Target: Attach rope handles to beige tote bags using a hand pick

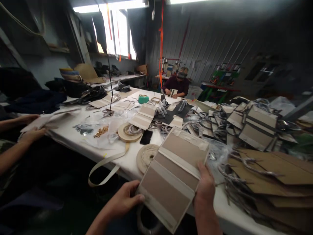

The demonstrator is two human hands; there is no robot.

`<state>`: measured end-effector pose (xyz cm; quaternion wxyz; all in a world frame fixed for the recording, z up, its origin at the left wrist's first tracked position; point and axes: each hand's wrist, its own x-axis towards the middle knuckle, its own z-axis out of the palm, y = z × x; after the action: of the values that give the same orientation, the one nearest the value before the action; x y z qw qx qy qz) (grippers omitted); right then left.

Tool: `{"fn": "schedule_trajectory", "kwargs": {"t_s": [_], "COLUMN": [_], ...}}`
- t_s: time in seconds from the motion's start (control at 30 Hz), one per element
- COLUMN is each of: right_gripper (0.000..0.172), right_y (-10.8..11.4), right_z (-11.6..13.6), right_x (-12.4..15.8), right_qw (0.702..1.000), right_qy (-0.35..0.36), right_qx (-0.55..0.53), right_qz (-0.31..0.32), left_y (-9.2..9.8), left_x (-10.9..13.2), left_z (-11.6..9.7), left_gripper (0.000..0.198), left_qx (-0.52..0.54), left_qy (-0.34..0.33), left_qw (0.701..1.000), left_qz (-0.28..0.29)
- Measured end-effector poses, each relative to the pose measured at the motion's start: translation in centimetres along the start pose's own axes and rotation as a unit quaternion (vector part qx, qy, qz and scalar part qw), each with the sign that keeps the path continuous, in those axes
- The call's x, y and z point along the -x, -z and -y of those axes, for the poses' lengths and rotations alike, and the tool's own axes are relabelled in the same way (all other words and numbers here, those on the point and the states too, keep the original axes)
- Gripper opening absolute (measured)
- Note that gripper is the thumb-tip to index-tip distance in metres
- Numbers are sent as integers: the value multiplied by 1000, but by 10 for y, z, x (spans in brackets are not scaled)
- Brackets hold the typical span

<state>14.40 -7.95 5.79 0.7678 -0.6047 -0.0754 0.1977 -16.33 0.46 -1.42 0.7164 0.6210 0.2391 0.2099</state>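
Observation:
A tan cardboard panel [173, 174] with pale fabric bands across it is held over the table's near edge. My left hand [124, 199] grips its lower left edge, thumb on top. My right hand [205, 186] grips its right edge, fingers curled round it. Just beyond the panel lie a coil of cream webbing [146, 156] and a black phone [146, 137].
The white table [73, 137] holds a tape roll [128, 132], more banded panels [259, 127], brown card sheets [276, 176] and metal rings. A co-worker's hands [29, 130] rest at left. Another person [178, 83] sits at the far end. A webbing strap [105, 166] hangs off the edge.

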Motion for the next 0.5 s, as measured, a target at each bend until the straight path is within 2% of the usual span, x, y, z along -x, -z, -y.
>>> {"fn": "schedule_trajectory", "kwargs": {"t_s": [0.1, 0.2, 0.3, 0.4, 0.5], "right_gripper": [73, 83, 94, 96, 97], "right_y": [-12, -16, -15, -14, -18], "right_z": [-3, -12, -30, -51, -63], "right_x": [-1, -1, 2, 8, 15], "right_qw": [999, 996, 990, 987, 987], "right_qy": [15, 19, 31, 40, 33], "right_qx": [-4, -4, 49, 102, 105], "right_qz": [32, 84, 130, 118, 118], "left_y": [9, 14, 14, 18, 29], "left_x": [1, 2, 3, 8, 22], "left_z": [2, 12, 26, 43, 54], "left_gripper": [57, 58, 62, 66, 70], "left_qx": [22, 35, 22, 39, 77], "left_qy": [9, 7, 5, 15, 37], "left_qw": [1000, 999, 997, 995, 991], "left_qz": [-7, -39, -68, -88, -100]}}
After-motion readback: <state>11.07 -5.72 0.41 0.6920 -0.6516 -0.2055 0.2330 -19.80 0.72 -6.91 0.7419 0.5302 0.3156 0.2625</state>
